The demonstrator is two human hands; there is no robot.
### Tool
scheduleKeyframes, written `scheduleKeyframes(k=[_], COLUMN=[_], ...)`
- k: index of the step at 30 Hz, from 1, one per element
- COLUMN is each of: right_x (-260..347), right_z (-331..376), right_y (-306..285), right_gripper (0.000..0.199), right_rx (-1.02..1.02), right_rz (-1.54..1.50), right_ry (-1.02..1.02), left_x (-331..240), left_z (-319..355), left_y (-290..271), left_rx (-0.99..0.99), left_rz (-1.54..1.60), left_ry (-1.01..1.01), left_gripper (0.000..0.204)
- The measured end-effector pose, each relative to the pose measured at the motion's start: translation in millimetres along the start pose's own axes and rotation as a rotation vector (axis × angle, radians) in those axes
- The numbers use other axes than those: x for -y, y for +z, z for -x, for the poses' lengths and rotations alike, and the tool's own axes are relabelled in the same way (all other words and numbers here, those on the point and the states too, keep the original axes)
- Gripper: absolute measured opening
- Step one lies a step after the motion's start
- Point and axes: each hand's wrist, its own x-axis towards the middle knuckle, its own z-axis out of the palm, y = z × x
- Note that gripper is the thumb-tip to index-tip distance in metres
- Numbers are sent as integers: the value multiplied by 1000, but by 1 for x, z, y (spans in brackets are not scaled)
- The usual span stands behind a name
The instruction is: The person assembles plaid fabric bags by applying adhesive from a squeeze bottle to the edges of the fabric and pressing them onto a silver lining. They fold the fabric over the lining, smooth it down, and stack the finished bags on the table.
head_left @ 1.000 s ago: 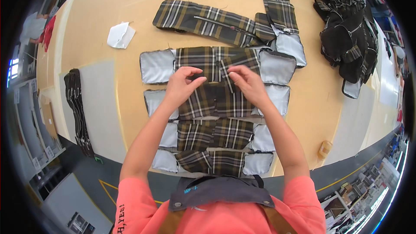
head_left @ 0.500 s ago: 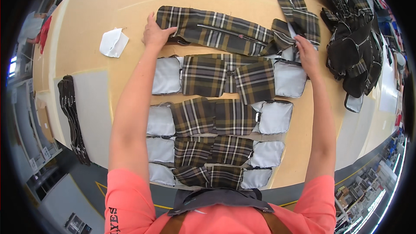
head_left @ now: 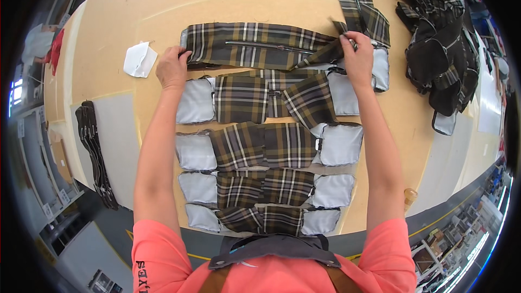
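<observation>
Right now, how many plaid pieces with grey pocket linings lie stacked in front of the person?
4 stacked: nearest piece, second, third, fourth; more may lie hidden beneath.

My table (head_left: 135, 5) was a wide tan wooden top. On it lay a column of plaid panels (head_left: 266, 146) with grey pocket linings, overlapping one below another. A long plaid strip (head_left: 255, 45) lay across above them. A white scrap (head_left: 139, 59) sat left of it, dark garments (head_left: 439, 54) were heaped at far right, and a dark strip (head_left: 92, 146) lay on the left.
</observation>
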Motion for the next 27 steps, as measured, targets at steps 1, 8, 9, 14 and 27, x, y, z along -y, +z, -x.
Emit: scheduleKeyframes(k=[1,8,9,14,27], right_x=[13,59,57,50,-77], right_z=[3,44,52,22,-22], right_y=[-4,28,32,-30,-97], right_gripper=[11,16,20,30,40], right_rx=[-55,177,287,119,182], right_rz=[-83,-199,-187,-61,619], right_ry=[22,-281,-277,-97,-135], left_x=[2,-114,-126,-177,-260], left_z=[1,22,28,42,101], left_y=[-7,-29,-19,-24,17], left_rx=[-79,100,268,1,338], left_rz=[-5,589,560,587,608], left_ry=[90,-55,-30,343,614], left_gripper=[25,29,30,42,24])
